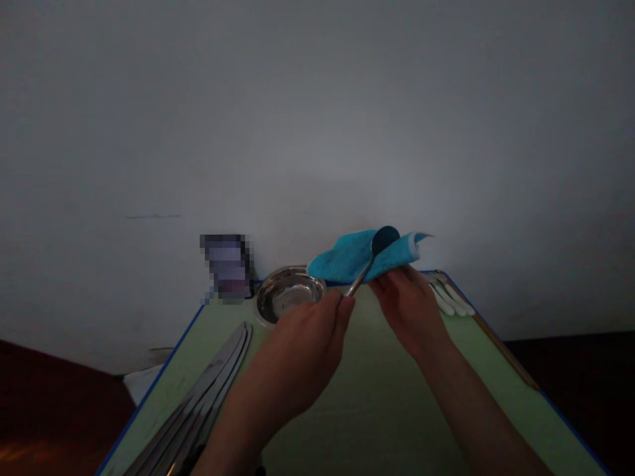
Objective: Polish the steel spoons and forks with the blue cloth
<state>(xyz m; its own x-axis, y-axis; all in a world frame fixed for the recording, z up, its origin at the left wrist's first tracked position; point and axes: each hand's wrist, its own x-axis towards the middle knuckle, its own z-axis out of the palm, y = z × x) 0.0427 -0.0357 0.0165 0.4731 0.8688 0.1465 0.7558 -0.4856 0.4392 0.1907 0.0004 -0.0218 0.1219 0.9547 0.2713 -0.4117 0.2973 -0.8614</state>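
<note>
My left hand point(317, 337) is closed around the handle of a metal spoon point(366, 266), which slants up to the right with its dark round bowl raised. Behind and under that bowl spreads a blue cloth point(342, 256) with a pale edge. My right hand point(409, 304) grips the cloth from below, its fingertips partly hidden by the fabric. Spoon and cloth are held above the far part of the table, and the spoon's bowl appears to lie against the cloth.
A shiny metal bowl point(262, 304) stands at the far left of the green table point(377, 410). Several long flat metal pieces point(208, 383) lie fanned along the left side. Several white-handled utensils point(449, 297) rest at the far right. A blurred-out upright device point(228, 268) leans near the wall.
</note>
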